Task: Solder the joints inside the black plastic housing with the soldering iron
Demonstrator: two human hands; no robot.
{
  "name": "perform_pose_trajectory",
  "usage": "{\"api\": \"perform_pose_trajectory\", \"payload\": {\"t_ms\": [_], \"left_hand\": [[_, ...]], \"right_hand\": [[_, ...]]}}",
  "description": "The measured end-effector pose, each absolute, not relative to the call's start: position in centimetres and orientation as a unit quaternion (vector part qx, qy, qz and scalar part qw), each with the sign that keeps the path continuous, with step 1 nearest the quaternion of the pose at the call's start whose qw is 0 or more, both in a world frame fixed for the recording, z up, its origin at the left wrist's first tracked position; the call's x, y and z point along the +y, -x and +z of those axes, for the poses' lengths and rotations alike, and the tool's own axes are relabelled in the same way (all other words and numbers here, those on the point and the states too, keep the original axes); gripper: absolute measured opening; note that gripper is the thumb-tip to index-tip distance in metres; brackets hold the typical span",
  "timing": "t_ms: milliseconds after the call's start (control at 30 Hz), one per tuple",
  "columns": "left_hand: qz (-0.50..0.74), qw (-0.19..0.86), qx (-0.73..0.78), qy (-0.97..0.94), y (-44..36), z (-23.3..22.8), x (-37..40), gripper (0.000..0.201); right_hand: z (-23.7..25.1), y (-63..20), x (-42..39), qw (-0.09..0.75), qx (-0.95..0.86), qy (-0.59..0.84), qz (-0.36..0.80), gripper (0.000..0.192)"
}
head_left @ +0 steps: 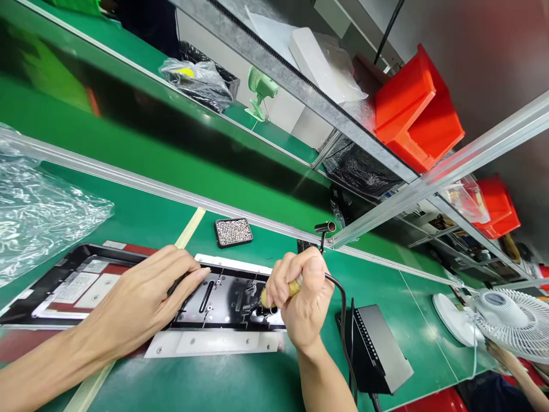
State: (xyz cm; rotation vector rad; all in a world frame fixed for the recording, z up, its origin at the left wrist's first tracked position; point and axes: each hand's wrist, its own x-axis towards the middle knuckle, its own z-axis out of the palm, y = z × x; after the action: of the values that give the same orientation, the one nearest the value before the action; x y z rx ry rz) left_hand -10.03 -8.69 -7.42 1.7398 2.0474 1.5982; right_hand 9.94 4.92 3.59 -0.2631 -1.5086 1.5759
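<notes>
A long black plastic housing (47,272) lies on a fixture with white plates (214,344). My left hand (150,286) rests across its middle, fingers bent and together, with the thumb along a dark part of the housing. My right hand (300,294) is wrapped around an electric screwdriver (265,297) with a yellowish, worn-looking body. Its lower end tilts down into the right part of the housing, among small black parts; the tip cannot be made out there. From behind my right hand a black cord (343,303) runs down to the right.
A small black tray of screws (234,232) stands beyond the housing. Clear plastic wrap (51,212) lies at left. A black-and-grey box (377,349) with cables is at right, near a white fan (501,315). Red bins (418,114) sit on the overhead shelf. Another person's arm shows lower right.
</notes>
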Motion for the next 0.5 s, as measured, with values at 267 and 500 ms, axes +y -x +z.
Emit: {"api": "perform_pose_trajectory", "payload": {"t_ms": [267, 500], "left_hand": [[0.475, 0.027, 0.619, -0.625, 10.3, -9.2, -9.7, 0.022], [0.490, 0.011, 0.588, -0.644, 10.1, -8.8, -9.9, 0.018]], "right_hand": [[4.3, -9.7, 4.4, 0.475, -0.591, 0.087, 0.647, 0.061], [4.6, -9.6, 4.2, 0.478, -0.607, 0.077, 0.630, 0.062]]}}
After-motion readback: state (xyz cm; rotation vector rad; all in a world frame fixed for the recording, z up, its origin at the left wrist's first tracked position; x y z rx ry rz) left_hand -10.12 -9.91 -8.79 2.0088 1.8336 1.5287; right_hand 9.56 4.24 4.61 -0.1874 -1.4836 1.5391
